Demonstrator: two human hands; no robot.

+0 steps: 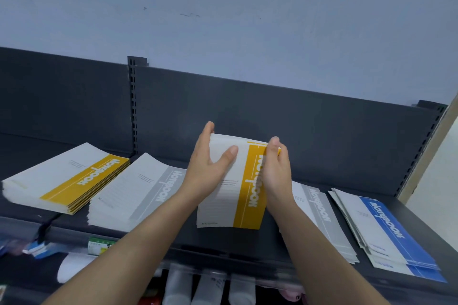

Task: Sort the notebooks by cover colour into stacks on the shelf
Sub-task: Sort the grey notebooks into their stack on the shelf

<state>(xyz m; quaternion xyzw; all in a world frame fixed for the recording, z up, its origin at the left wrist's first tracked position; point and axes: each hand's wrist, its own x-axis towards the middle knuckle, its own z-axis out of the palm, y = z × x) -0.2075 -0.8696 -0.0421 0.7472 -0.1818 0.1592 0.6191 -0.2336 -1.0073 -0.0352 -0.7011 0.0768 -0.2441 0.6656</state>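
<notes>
A yellow-banded notebook (250, 195), possibly a small bundle, is lifted above the middle of the dark shelf (223, 238). My left hand (208, 168) holds its far left edge with the thumb on the cover. My right hand (277, 168) grips its right spine edge. A stack of yellow notebooks (69, 181) lies at the far left. Beside it sits a grey-banded stack (138, 193). More grey notebooks (322, 218) lie to the right, partly hidden by my right forearm. A fanned blue stack (386, 230) fills the right end.
The shelf's dark back panel (272, 119) rises behind the stacks, with a slotted upright (133, 106) at left. Below the front edge hang white bottles (208, 287) and small packaged goods (39, 247). A pale wall edge (436, 161) closes the right side.
</notes>
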